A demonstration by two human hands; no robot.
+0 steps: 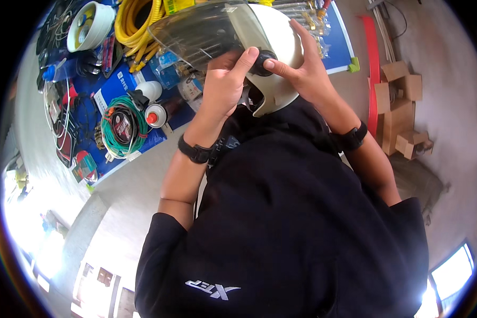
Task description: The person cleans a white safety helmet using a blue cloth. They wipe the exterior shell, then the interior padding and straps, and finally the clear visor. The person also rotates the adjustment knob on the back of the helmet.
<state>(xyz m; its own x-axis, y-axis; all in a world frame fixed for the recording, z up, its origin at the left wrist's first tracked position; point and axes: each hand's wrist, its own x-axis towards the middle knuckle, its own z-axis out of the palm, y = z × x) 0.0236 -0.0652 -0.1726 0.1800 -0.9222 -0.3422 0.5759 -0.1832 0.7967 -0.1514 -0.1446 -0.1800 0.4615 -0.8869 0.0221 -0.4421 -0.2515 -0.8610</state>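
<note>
A white helmet with a smoky see-through visor is held up in front of me, at the near edge of the table. My left hand grips the visor close to its hinge, thumb on the near side and fingers partly hidden behind. On the helmet's side sits a round black pivot knob. My right hand presses its thumb against that knob, while its fingers spread over the white shell. Both wrists wear black straps.
The blue table carries a yellow corrugated hose, a white bowl-shaped container, a coil of green wire, a spray can and several metal hoses. Open cardboard boxes stand on the floor at right, beside a red strip.
</note>
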